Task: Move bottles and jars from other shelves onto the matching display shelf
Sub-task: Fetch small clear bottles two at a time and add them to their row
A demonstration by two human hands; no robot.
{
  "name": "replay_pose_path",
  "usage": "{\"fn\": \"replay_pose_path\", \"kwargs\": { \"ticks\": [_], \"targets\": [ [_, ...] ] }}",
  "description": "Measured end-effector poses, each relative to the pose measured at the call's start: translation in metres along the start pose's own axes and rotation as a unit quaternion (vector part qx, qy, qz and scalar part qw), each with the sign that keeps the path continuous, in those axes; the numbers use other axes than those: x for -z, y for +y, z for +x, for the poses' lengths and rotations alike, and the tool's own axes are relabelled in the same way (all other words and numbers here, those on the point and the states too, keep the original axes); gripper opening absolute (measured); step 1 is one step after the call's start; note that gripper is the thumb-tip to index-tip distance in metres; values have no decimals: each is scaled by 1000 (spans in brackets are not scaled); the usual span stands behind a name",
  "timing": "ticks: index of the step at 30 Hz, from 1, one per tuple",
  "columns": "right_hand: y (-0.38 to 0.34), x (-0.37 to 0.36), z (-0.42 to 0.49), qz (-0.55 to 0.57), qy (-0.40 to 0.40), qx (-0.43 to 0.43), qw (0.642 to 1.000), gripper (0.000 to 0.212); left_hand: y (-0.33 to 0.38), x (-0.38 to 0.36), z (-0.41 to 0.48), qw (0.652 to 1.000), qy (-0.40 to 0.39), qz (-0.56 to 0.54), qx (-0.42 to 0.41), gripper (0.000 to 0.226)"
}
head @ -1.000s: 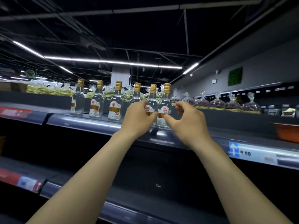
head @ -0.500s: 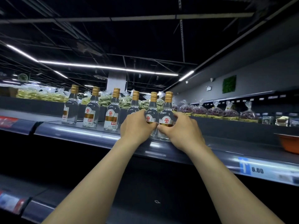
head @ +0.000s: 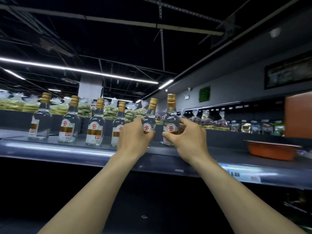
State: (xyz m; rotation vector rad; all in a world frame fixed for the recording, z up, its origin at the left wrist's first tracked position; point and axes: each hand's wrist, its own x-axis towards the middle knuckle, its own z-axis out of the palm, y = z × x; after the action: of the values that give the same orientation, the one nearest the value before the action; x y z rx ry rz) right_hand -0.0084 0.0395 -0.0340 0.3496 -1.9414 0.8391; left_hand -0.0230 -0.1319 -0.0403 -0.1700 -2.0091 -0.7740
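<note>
Several clear glass bottles with gold caps and red-and-white labels stand in a row on the top shelf [head: 50, 150]. My left hand [head: 133, 141] is wrapped around the fifth bottle [head: 150, 115], which leans to the right. My right hand [head: 189, 139] grips the rightmost bottle [head: 170, 119], which stands upright. The other bottles, such as the one [head: 95, 125] left of centre, stand untouched to the left of my hands.
An orange tub [head: 271, 150] sits on the shelf to the right. Bagged snacks [head: 84, 109] line the far side behind the bottles. A price tag [head: 236, 174] is on the shelf's front edge. A dark lower shelf lies below my arms.
Both hands have closed around the two rightmost bottles and pulled them apart; the left one now tilts. The camera has moved closer to the shelf.
</note>
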Motion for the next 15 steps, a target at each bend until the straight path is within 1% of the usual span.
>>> {"fn": "replay_pose_path", "kwargs": {
  "ticks": [2, 5, 10, 13, 15],
  "targets": [
    [1, 23, 0, -3, 16, 7, 1000, 29, 16, 2, -3, 998, 17, -58, -20, 39],
    [5, 67, -10, -2, 36, 6, 999, 27, 49, 8, -18, 989, 25, -140, -46, 53],
    [32, 152, -49, -13, 63, -29, 998, 31, 119, 3, -70, 974, 13, -214, -79, 62],
    [56, 216, -87, -35, 65, -37, 997, 27, 166, -14, -116, 962, -27, -256, -88, 54],
    [73, 264, -116, -47, 73, -53, 995, 31, 203, -28, -152, 950, -62, -293, -89, 45]
  ]
}}
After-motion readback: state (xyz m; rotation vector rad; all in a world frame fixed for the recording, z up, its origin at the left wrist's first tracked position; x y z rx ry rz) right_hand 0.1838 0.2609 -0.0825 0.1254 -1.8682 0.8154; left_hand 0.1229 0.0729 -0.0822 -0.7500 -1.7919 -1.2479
